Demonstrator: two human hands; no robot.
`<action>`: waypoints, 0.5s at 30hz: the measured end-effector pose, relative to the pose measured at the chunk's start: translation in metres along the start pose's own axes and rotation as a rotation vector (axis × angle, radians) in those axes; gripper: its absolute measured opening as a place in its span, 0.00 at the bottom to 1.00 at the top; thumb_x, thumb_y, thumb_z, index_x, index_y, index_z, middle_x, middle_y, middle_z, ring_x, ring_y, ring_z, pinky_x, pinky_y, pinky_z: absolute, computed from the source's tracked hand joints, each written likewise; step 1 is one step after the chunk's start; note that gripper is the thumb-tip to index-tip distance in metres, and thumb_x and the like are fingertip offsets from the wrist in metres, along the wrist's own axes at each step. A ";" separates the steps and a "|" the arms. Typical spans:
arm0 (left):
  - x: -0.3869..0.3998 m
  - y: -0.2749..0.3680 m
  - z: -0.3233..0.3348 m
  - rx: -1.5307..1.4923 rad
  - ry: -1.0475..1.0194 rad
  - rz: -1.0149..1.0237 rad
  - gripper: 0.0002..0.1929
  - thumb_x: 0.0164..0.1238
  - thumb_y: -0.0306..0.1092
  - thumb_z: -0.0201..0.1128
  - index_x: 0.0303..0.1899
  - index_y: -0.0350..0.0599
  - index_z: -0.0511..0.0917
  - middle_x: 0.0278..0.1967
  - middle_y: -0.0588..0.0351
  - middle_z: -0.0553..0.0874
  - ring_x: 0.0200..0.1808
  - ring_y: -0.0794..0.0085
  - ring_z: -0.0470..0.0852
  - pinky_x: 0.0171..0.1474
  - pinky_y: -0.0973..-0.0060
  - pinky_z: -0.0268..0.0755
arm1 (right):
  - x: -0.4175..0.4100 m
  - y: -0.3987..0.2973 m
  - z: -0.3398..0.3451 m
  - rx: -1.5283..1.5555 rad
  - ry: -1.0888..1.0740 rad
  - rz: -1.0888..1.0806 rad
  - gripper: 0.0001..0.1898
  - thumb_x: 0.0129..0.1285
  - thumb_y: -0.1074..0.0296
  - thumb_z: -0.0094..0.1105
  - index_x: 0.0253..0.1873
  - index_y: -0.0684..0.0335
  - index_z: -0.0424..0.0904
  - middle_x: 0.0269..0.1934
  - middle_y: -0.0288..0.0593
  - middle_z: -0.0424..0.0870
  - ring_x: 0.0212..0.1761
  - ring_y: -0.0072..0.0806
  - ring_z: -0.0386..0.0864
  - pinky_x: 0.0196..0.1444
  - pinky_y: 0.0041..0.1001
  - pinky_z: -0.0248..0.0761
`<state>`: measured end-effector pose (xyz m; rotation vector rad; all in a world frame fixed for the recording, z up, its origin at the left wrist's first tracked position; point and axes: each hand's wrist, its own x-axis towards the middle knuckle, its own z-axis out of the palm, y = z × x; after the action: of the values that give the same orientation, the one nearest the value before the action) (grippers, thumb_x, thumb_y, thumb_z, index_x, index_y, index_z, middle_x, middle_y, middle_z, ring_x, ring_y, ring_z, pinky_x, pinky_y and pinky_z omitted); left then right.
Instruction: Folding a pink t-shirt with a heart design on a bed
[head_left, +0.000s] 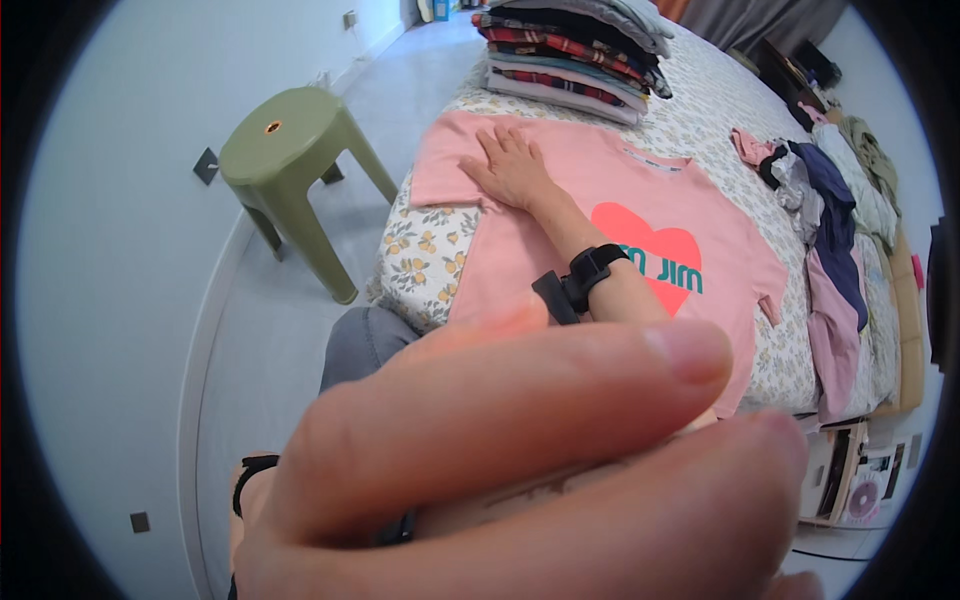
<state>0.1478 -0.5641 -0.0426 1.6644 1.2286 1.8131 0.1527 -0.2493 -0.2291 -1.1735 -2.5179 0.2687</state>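
A pink T-shirt (555, 157) lies spread face up on the bed, its collar towards the far side. A red heart (645, 225) with green lettering is printed on its chest. My right hand (510, 169) rests palm down near the shirt's left-hand sleeve, fingers spread, with a black strap (592, 270) around the wrist. Very close to the camera, my left hand (510, 465) fills the lower middle, blurred, its fingers bent and pointing right. It covers the lower part of the shirt, and whether it holds anything is hidden.
A stack of folded clothes (570, 60) stands beyond the shirt on the floral bedsheet (427, 247). Loose clothes (832, 195) are heaped along the right side. A green plastic stool (292, 142) stands on the floor at left, near the wall (112, 262).
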 end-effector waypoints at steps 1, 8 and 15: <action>0.002 -0.002 0.001 -0.011 -0.005 0.003 0.10 0.64 0.33 0.61 0.43 0.42 0.72 0.39 0.53 0.81 0.40 0.62 0.83 0.55 0.67 0.74 | 0.001 0.002 -0.008 0.072 -0.046 -0.010 0.37 0.67 0.37 0.40 0.72 0.58 0.59 0.73 0.56 0.55 0.77 0.49 0.48 0.74 0.52 0.40; 0.021 -0.005 0.018 -0.041 -0.016 0.049 0.09 0.65 0.33 0.60 0.43 0.43 0.71 0.38 0.53 0.81 0.39 0.62 0.83 0.55 0.67 0.74 | -0.011 0.017 0.018 -0.036 0.243 -0.003 0.32 0.70 0.42 0.39 0.70 0.57 0.65 0.72 0.55 0.59 0.76 0.48 0.52 0.74 0.52 0.42; 0.036 0.000 0.033 -0.031 0.013 0.138 0.08 0.66 0.34 0.59 0.42 0.43 0.71 0.37 0.53 0.81 0.38 0.62 0.83 0.55 0.66 0.74 | -0.016 0.016 0.016 -0.015 0.265 0.004 0.31 0.70 0.43 0.40 0.70 0.57 0.65 0.72 0.54 0.60 0.76 0.47 0.53 0.74 0.51 0.41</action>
<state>0.1708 -0.5255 -0.0236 1.7618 1.1091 1.9160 0.1674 -0.2517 -0.2522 -1.1377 -2.2905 0.0880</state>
